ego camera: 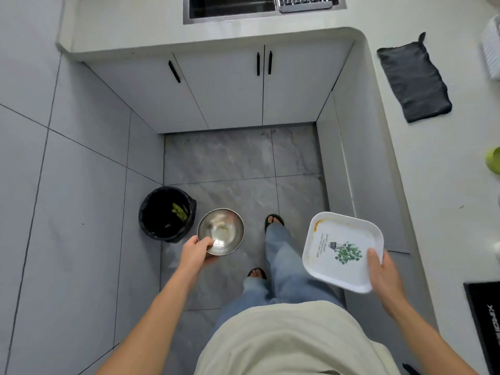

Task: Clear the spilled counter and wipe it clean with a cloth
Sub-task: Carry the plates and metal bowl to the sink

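My left hand [196, 251] grips the rim of a small steel bowl [221, 230], held over the floor just right of a black-lined waste bin [166, 212] with green scraps inside. My right hand [381, 269] holds a white square tray [341, 250] by its near right edge, thumb on top; the tray has a green plant print and an orange smear along its far left rim. A dark grey cloth [414, 81] lies flat on the white counter [443, 163] at the right.
A steel sink [232, 8] with a drain rack sits in the far counter. White cabinets with black handles line the corner. A green object [493, 159] and a white rack [492, 58] sit at the right edge. A black mat [484, 320] lies near right. My feet stand on grey floor tiles.
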`<state>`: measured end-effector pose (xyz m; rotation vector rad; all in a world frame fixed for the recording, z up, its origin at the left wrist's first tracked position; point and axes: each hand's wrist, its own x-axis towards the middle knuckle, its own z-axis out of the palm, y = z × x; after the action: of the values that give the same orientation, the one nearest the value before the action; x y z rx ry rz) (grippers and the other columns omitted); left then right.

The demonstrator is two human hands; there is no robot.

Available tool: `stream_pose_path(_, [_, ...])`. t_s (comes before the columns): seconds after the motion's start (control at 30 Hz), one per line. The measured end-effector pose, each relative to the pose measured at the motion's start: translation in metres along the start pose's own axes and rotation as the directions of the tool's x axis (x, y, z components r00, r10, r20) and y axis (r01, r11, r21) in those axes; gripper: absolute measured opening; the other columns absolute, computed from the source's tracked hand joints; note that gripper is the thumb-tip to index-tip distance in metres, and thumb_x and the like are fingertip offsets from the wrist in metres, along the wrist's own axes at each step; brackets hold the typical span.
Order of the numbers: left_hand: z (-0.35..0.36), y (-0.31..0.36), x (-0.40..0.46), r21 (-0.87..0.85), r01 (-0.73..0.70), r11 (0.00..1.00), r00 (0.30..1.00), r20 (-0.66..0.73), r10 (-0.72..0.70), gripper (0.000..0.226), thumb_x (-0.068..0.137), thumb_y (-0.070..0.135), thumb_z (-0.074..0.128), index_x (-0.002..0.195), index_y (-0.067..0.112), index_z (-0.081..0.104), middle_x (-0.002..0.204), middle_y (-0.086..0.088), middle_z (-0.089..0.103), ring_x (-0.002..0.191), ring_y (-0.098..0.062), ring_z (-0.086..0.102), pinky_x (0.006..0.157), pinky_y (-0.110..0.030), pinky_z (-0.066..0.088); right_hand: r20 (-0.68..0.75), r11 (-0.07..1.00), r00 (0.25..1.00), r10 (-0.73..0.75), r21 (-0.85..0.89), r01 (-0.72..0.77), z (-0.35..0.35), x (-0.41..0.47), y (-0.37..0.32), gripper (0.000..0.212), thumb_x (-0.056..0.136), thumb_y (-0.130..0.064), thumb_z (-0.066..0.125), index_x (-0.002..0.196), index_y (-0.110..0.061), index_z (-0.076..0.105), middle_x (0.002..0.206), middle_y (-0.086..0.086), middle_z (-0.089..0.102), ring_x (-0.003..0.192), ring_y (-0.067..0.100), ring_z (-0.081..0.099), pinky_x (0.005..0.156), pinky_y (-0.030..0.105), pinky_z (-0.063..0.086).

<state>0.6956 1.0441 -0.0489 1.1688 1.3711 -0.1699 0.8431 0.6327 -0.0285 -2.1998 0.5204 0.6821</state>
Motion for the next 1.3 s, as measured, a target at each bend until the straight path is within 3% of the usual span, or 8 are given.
stream_pose_path(0.23, [0.019,0.074,0.041,-0.007,0.039,0.999,0.998,-0.043,-0.04,0.011,0.091,0.007,0.064,0.092,0.008,0.054,0.093,-0.015,0.059,0.086,-0.028,0.064,0.067,-0.036,0.064,0.06,1.0,0.998,-0.024,0.004,0.024,0.016,0.085,-0.102,0.031,0.107,-0.046,0.043,0.122,-0.024,0.059,0.113,0.005,0.072,0.107,0.033,0.068,0.098,0.054,0.054])
stream_pose_path(0.6, [-0.021,0.12,0.095,-0.067,0.195,0.979,0.967,-0.156,-0.203,0.013,0.091,0.009,0.066,0.097,-0.002,0.063,0.098,-0.021,0.068,0.087,-0.034,0.068,0.076,-0.043,0.064,0.13,0.973,0.964,-0.231,0.039,0.228,0.088,0.185,-0.312,0.023,0.108,-0.04,0.045,0.112,-0.023,0.06,0.097,-0.01,0.069,0.09,0.017,0.066,0.07,0.029,0.048])
stream_pose_path(0.7, [-0.028,0.148,0.124,-0.068,0.206,0.976,0.962,-0.167,-0.215,0.013,0.089,0.009,0.067,0.096,-0.002,0.065,0.101,-0.025,0.07,0.088,-0.034,0.069,0.075,-0.043,0.064,0.127,0.971,0.963,-0.239,0.049,0.235,0.108,0.206,-0.355,0.021,0.108,-0.042,0.046,0.111,-0.028,0.061,0.101,-0.007,0.072,0.092,0.018,0.067,0.076,0.032,0.051])
stream_pose_path(0.8, [-0.027,0.193,0.157,-0.033,0.21,0.977,0.965,-0.156,-0.213,0.016,0.09,0.008,0.066,0.1,-0.003,0.067,0.109,-0.028,0.071,0.093,-0.038,0.071,0.076,-0.045,0.065,0.117,0.975,0.969,-0.218,0.056,0.213,0.123,0.22,-0.385,0.02,0.107,-0.041,0.046,0.11,-0.03,0.062,0.102,-0.004,0.073,0.095,0.023,0.068,0.088,0.04,0.054])
stream_pose_path(0.93, [-0.017,0.266,0.195,-0.002,0.175,0.985,0.98,-0.1,-0.174,0.021,0.09,0.012,0.067,0.106,-0.002,0.068,0.1,-0.019,0.073,0.082,-0.029,0.071,0.058,-0.03,0.059,0.098,0.985,0.98,-0.171,0.04,0.168,0.132,0.232,-0.407,0.022,0.107,-0.044,0.046,0.105,-0.029,0.062,0.098,-0.008,0.072,0.096,0.023,0.069,0.089,0.043,0.054])
stream_pose_path(1.03, [-0.002,0.325,0.223,0.029,0.115,0.993,0.992,-0.055,-0.113,0.018,0.09,0.011,0.066,0.103,-0.001,0.067,0.103,-0.018,0.07,0.087,-0.028,0.072,0.066,-0.034,0.064,0.073,0.994,0.992,-0.104,0.037,0.101,0.131,0.24,-0.414,0.024,0.106,-0.046,0.047,0.108,-0.028,0.063,0.104,-0.004,0.073,0.1,0.024,0.068,0.093,0.047,0.054])
stream_pose_path(1.17, [0.023,0.395,0.25,0.033,0.044,0.998,0.999,0.01,-0.044,0.01,0.09,0.01,0.065,0.095,0.005,0.057,0.095,-0.013,0.063,0.086,-0.026,0.073,0.085,-0.043,0.066,0.021,0.998,0.998,-0.056,0.016,0.056,0.123,0.246,-0.423,0.024,0.107,-0.044,0.046,0.104,-0.026,0.061,0.098,-0.008,0.07,0.095,0.021,0.067,0.076,0.037,0.05])
stream_pose_path(1.3, [0.047,0.45,0.269,0.043,-0.002,0.999,0.999,0.033,0.001,0.013,0.091,0.009,0.065,0.091,0.009,0.051,0.09,-0.013,0.059,0.087,-0.026,0.067,0.072,-0.036,0.066,-0.007,1.0,1.0,-0.007,0.015,0.007,0.113,0.259,-0.432,0.025,0.107,-0.043,0.046,0.109,-0.024,0.062,0.1,-0.009,0.069,0.091,0.014,0.065,0.071,0.032,0.047])
